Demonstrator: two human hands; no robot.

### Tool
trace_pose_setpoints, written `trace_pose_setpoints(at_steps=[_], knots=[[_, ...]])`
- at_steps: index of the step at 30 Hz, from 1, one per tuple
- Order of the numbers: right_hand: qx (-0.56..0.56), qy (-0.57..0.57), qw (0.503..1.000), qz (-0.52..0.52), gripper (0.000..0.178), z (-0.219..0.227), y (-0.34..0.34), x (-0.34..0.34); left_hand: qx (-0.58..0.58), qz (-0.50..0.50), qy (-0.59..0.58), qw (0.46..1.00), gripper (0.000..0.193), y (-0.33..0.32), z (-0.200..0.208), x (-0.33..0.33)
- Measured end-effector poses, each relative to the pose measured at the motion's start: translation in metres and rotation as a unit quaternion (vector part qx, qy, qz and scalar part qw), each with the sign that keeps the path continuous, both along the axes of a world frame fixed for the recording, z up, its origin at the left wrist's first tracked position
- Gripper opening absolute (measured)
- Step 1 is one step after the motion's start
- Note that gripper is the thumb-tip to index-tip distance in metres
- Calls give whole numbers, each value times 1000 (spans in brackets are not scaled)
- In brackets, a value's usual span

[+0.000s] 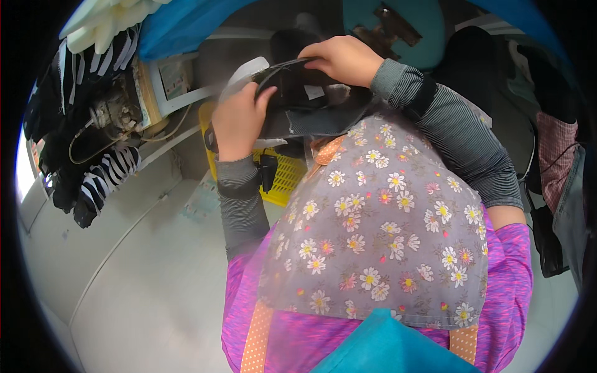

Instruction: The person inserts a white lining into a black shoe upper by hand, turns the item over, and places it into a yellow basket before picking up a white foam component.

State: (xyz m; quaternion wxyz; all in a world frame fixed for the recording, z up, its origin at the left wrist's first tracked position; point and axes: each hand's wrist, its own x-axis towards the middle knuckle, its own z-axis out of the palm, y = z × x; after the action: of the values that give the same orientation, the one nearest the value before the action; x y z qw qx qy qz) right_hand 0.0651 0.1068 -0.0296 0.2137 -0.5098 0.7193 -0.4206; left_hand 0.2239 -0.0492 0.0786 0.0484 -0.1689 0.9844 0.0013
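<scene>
A person, seen from above, holds a piece of dark cloth (329,121) in front of the body, just beyond the apron (388,248). From where I stand, the left hand (237,121) has its thumb against the cloth's near edge, pinching it, though the other fingers are mostly out of sight behind it. The right hand (348,61) pinches the upper edge between thumb and forefinger; its remaining fingers are hard to make out. The cloth bows between the hands, matte black with a mesh-like patch and a small white tag (314,92); its full outline is lost in folds and shadow. Beneath it, partly covered, is a yellow basket (283,180) of slotted plastic. The apron is grey, daisy-printed; the sleeves (457,133) are finely striped. To the left hang black-and-white strips (112,174), near a blurred metal mechanism (115,112). At the top, a teal seat (432,40) carrying rough brown pieces (398,26) is cut off, as is a smooth blue sheet (186,25).
</scene>
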Motion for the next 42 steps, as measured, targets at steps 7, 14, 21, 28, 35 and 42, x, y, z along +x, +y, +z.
trace_pose_setpoints(at_steps=[7, 14, 21, 28, 35, 42], knots=[[-9, -75, 997, -17, 25, -11, 4, -1, -36, 73, 111, 991, 29, -8, -13, 6], [-60, -69, 996, 11, 23, -5, 14, -8, -64, -45, 220, 972, 29, -14, -10, 1], [-132, 10, 990, 50, 26, 32, -16, -8, 151, -59, 184, 969, 27, -8, 12, -9], [-21, 34, 999, -29, 43, 55, -8, -6, 100, -49, 171, 979, 29, 10, 38, -21], [-155, 11, 987, -46, 25, 30, 13, -17, 162, 7, 223, 961, 20, 9, 53, -19], [-73, 32, 997, -19, 25, 73, 25, -25, 85, 59, 185, 977, 29, -5, 72, -22]])
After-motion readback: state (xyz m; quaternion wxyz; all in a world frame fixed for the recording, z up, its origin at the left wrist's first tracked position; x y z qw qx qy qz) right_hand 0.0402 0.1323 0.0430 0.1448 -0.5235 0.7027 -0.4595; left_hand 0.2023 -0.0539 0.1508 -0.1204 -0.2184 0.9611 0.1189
